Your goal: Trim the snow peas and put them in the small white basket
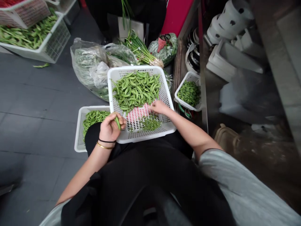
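Note:
A white perforated basket [169,125] rests on my lap, with a heap of green pea pods [136,89] at its far side and a small pile of trimmings [150,123] at its near side. My left hand [111,127] is closed around one pea pod [117,122] at the basket's near left corner. My right hand [159,107] reaches into the basket, fingers curled at the near edge of the heap; whether it holds anything is unclear. A second white basket [78,138] with pea pods lies on the floor by my left knee.
A small white basket of green scraps [189,93] sits to the right on the floor. Plastic bags of greens [91,67] and spring onions [138,47] lie beyond the lap basket. Another basket of pods [50,47] stands far left. Steel shelving with white ware [230,22] lines the right.

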### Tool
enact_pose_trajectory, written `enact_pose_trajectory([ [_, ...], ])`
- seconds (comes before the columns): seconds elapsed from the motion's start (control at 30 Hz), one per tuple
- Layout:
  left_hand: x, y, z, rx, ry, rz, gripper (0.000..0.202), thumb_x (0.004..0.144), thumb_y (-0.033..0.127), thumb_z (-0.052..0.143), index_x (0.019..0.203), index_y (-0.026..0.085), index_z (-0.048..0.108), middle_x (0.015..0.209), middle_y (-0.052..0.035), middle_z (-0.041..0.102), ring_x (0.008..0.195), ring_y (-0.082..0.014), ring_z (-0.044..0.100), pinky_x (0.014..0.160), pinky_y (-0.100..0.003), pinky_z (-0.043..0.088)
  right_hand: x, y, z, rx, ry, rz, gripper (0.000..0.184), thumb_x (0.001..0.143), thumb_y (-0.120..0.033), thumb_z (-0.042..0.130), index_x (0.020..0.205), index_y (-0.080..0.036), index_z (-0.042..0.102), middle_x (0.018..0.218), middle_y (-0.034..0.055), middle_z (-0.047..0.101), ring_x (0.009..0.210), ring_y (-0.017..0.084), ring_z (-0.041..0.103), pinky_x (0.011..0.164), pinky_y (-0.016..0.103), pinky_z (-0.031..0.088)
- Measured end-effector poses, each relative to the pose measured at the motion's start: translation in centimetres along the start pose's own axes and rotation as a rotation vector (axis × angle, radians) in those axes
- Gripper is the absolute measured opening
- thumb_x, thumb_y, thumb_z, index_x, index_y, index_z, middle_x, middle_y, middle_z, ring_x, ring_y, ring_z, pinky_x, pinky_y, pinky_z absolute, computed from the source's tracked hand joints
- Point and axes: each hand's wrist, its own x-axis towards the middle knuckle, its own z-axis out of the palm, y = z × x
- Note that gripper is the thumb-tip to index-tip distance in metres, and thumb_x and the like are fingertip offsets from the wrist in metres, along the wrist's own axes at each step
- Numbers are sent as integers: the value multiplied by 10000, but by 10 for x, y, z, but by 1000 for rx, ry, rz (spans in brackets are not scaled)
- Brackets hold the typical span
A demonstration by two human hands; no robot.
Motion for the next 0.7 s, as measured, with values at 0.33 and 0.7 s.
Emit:
enact_pose_trajectory([
  [0.33,-6,-28,8,151,-92,-218,265,665,295,756,695,150,537,410,119,247,319,-10,190,332,-144,125,-11,-23,14,-174,316,54,315,882,-324,432,894,-114,666,871,125,697,784,203,626,668,267,409],
  [0.7,-13,-24,13,397,-199,-129,195,697,297,686,735,107,667,474,13,520,334,-21,258,366,-200,128,-88,-68,18,130,214,-600,252,902,-357,453,883,-146,590,785,36,631,685,119,543,646,222,374],
])
